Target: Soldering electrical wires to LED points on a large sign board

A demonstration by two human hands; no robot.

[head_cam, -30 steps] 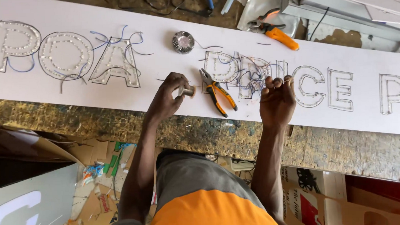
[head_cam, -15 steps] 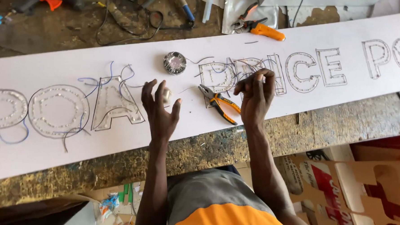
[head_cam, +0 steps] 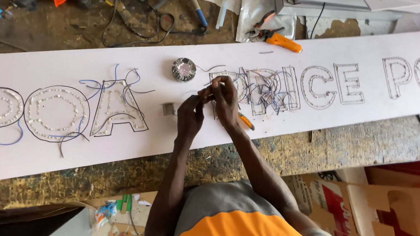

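Head view: two hands meet over a long white sign board.

The left hand (head_cam: 189, 115) and right hand (head_cam: 224, 99) pinch a thin wire (head_cam: 208, 92) between closed fingertips, above the white board (head_cam: 314, 123) on the desk (head_cam: 127, 169). A round spool (head_cam: 184, 69) lies just beyond the hands on the board; orange-handled pliers (head_cam: 246, 121) peek out beside the right wrist.

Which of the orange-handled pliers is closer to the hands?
The pliers lying on the white board, partly hidden under the right hand. The other orange-handled pair lies beyond the board's far edge.
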